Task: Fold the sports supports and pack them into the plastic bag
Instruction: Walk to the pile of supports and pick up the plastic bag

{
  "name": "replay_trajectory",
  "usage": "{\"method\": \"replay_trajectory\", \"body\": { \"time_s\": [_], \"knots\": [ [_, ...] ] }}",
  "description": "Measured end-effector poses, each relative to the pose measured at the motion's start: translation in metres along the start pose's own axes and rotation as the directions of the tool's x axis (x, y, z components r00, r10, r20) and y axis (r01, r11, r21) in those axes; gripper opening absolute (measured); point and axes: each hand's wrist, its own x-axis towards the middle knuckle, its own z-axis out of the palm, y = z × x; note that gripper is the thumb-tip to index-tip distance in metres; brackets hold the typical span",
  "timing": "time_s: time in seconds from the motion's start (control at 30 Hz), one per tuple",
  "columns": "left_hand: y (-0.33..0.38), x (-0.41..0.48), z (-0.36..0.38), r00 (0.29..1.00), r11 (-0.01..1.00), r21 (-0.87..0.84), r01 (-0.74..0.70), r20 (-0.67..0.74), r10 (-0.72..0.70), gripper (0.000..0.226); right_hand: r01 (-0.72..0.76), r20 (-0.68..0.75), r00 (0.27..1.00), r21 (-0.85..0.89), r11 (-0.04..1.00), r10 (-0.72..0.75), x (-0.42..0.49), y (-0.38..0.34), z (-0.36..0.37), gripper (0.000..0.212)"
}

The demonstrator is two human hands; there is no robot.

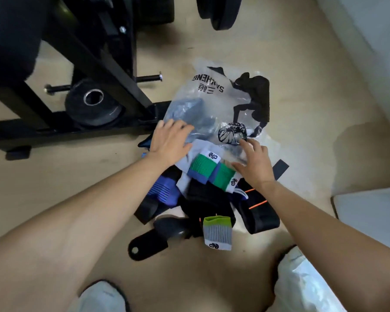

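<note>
Plastic bag (214,102), clear with black print, lies on a beige floor (313,122) in front of a crouching person, seen from above. Its long axis runs away from the person, and its near edge overlaps the far side of a loose pile of sports supports (203,190). A grey-blue item (187,109) already shows through the plastic.

The pile sits between the bag and the person's knees, directly under both forearms. On top, touching the bag's near edge, are two green-and-blue bands (208,168), lying between the two hands. Nearer the person are a purple ribbed support (164,191), a black strap with an orange line (256,206), a grey-and-lime band (217,233) and a black strap with a hole (148,246).

The left hand (171,140) lies flat on the bag's near left part, fingers straight, holding nothing. The right hand (254,164) is spread wide at the bag's near right edge, fingers slightly bent, gripping nothing; whether it touches the plastic cannot be told. Both hands are about equally near the green-and-blue bands, which lie just toward the person from the fingertips.

The bag's opening cannot be made out; it is probably at the near edge.

A black metal frame (113,70) with a weight plate (92,106) stands to the left.
</note>
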Motion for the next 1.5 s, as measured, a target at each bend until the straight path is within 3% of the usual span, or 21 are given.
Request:
{"method": "replay_trajectory", "body": {
  "time_s": [0.1,0.17,0.27,0.33,0.47,0.63,0.67,0.73,0.83,0.9,0.97,1.03,1.13,1.2,1.3,1.4,1.5],
  "knots": [
    [0.013,-0.023,0.009,0.952,0.972,0.004,-0.236,-0.199,0.232,0.057,-0.012,0.097,0.995,-0.125,0.992,0.024,0.020,0.010,0.001,0.075],
    [0.027,-0.030,0.018,0.911,0.911,-0.058,-0.408,-0.087,0.403,0.060,0.030,0.094,0.995,-0.075,0.997,-0.023,0.030,0.019,-0.001,0.047],
    [0.043,-0.039,0.032,0.896,0.944,-0.123,-0.307,0.297,0.330,0.076,0.061,0.041,0.997,-0.043,0.997,-0.060,0.039,0.028,-0.019,0.007],
    [0.046,-0.049,0.041,0.859,0.967,-0.103,-0.233,0.443,0.254,0.079,0.034,0.012,0.999,-0.037,0.999,-0.033,0.043,0.030,-0.039,0.014],
    [0.044,-0.080,0.041,0.802,0.976,-0.048,-0.213,0.562,0.203,0.069,0.015,-0.114,0.993,0.071,0.997,-0.007,0.038,0.021,-0.082,0.017],
    [0.042,-0.130,0.015,0.638,0.980,-0.155,-0.122,0.744,0.197,0.068,0.066,-0.138,0.989,0.142,0.988,-0.047,0.010,-0.004,-0.131,0.010],
    [0.041,-0.133,0.004,0.665,0.979,-0.171,-0.111,0.719,0.201,0.062,0.089,-0.144,0.987,0.150,0.985,-0.067,0.004,-0.010,-0.140,0.008],
    [0.041,-0.130,-0.024,0.798,0.974,-0.192,-0.123,0.565,0.212,0.044,0.130,-0.154,0.982,0.156,0.979,-0.106,-0.010,-0.021,-0.158,0.006],
    [0.045,-0.116,-0.077,0.972,0.960,-0.203,-0.192,0.097,0.215,0.025,0.193,-0.161,0.972,0.135,0.972,-0.171,-0.031,-0.032,-0.177,0.009],
    [0.046,-0.105,-0.113,0.958,0.960,-0.174,-0.221,-0.222,0.180,0.021,0.239,-0.163,0.962,0.107,0.965,-0.220,-0.044,-0.038,-0.186,0.011],
    [0.047,-0.090,-0.145,0.904,0.963,-0.115,-0.246,-0.386,0.185,0.029,0.271,-0.152,0.955,0.102,0.957,-0.254,-0.053,-0.043,-0.192,0.011],
    [0.046,-0.070,-0.171,0.898,0.958,-0.045,-0.284,-0.363,0.249,0.038,0.304,-0.142,0.946,0.092,0.948,-0.290,-0.056,-0.050,-0.198,0.012],
    [0.041,-0.042,-0.181,0.896,0.911,0.097,-0.400,-0.167,0.411,0.050,0.331,-0.130,0.939,0.098,0.939,-0.318,-0.049,-0.061,-0.205,0.013],
    [0.035,-0.031,-0.168,0.876,0.879,0.166,-0.448,-0.119,0.468,0.045,0.319,-0.141,0.943,0.110,0.941,-0.303,-0.039,-0.063,-0.210,0.010],
    [0.023,-0.019,-0.141,0.845,0.874,0.180,-0.451,-0.227,0.483,0.024,0.290,-0.140,0.952,0.131,0.948,-0.271,-0.021,-0.064,-0.211,0.008],
    [0.012,-0.014,-0.117,0.795,0.860,0.194,-0.472,-0.327,0.511,0.020,0.217,-0.197,0.963,0.158,0.963,-0.184,0.004,-0.057,-0.203,0.010],
    [0.000,-0.018,-0.097,0.827,0.866,0.112,-0.487,-0.260,0.498,0.027,0.090,-0.346,0.938,0.188,0.978,-0.020,0.024,-0.053,-0.198,0.010]
  ]
}}
